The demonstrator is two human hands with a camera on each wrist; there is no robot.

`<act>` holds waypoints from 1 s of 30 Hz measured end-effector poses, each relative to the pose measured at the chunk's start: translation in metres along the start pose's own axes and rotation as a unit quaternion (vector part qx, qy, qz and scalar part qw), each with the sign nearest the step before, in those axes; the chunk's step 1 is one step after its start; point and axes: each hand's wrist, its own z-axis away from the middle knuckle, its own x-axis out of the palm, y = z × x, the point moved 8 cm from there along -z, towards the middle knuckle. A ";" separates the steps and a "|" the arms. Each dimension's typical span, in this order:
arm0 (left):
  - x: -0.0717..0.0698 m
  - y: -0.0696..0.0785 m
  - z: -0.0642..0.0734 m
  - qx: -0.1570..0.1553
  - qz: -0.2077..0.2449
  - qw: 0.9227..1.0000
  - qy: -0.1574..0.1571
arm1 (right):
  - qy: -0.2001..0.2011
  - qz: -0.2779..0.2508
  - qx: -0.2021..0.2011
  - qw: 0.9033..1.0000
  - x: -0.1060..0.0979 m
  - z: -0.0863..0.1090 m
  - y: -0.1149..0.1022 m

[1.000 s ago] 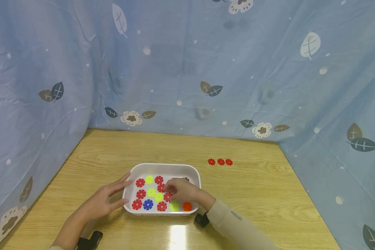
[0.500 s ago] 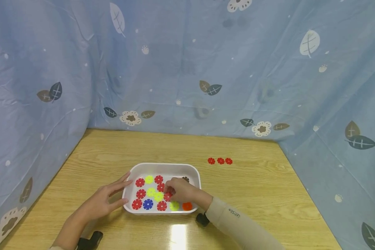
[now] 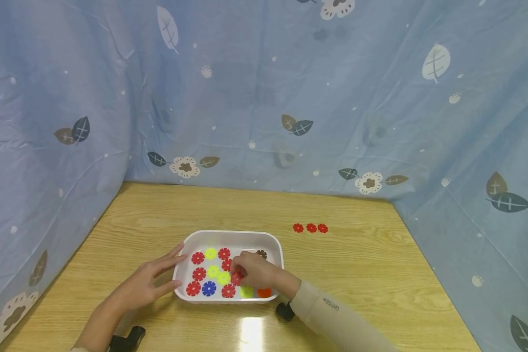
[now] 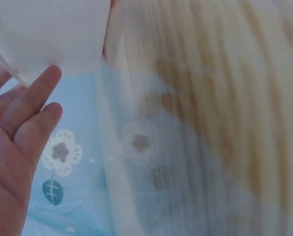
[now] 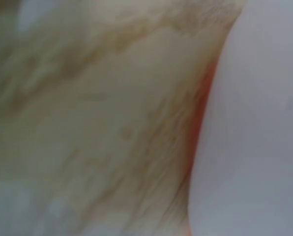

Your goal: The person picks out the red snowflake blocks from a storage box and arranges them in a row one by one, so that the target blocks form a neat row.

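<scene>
"What's hard to see?"

"The right hand [image 3: 257, 272] hides part of the white tray [image 3: 242, 240]. Its fingers are curled and pinch a red flower piece [image 3: 236, 279], half covered, near the tray's front edge."

"And the left hand [image 3: 142, 284]?"

"Fingers spread, just touching the tray's left edge."

"What's new?"

"More of the brown piece [image 3: 261, 253] shows by the back right corner than a second ago."

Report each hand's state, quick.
Left hand: open, touching the white tray at its left end.
Right hand: fingers curled at a red piece; whether gripping cannot be told.
</scene>
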 end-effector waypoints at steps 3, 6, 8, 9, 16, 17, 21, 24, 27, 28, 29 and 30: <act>0.000 0.000 0.000 0.002 -0.001 1.000 0.000 | 0.003 0.003 -0.012 1.000 -0.001 0.001 -0.003; 0.000 0.001 0.000 0.002 -0.006 1.000 0.002 | 0.003 0.001 -0.017 1.000 -0.002 0.002 -0.004; 0.000 0.001 0.000 0.002 -0.009 1.000 0.003 | 0.000 0.000 -0.018 1.000 -0.001 0.002 -0.005; 0.000 0.001 0.000 0.003 -0.010 1.000 0.003 | -0.001 0.000 -0.018 1.000 -0.001 0.002 -0.005; 0.000 0.002 0.000 0.007 -0.015 1.000 0.008 | -0.004 -0.022 -0.010 1.000 0.001 0.001 -0.001; 0.000 0.002 0.000 0.007 -0.014 1.000 0.008 | -0.004 -0.033 -0.007 0.999 0.001 0.002 0.000; 0.001 0.001 0.001 0.005 -0.011 1.000 0.005 | 0.001 -0.075 0.002 0.997 0.000 0.002 0.002; 0.001 0.000 0.001 0.000 -0.009 1.000 0.003 | 0.008 -0.099 0.009 0.995 -0.003 0.002 0.003; 0.002 0.000 0.000 -0.002 -0.012 1.000 -0.001 | 0.016 -0.118 0.014 0.993 -0.006 0.003 0.003; 0.002 0.000 0.000 -0.002 -0.012 1.000 -0.001 | 0.019 -0.126 0.014 0.992 -0.007 0.004 0.002; 0.002 0.000 0.000 -0.001 -0.012 1.000 -0.002 | 0.022 -0.135 0.013 0.991 -0.009 0.005 0.001; 0.002 0.000 0.000 0.000 -0.010 1.000 -0.002 | 0.025 -0.142 0.009 0.989 -0.011 0.006 0.000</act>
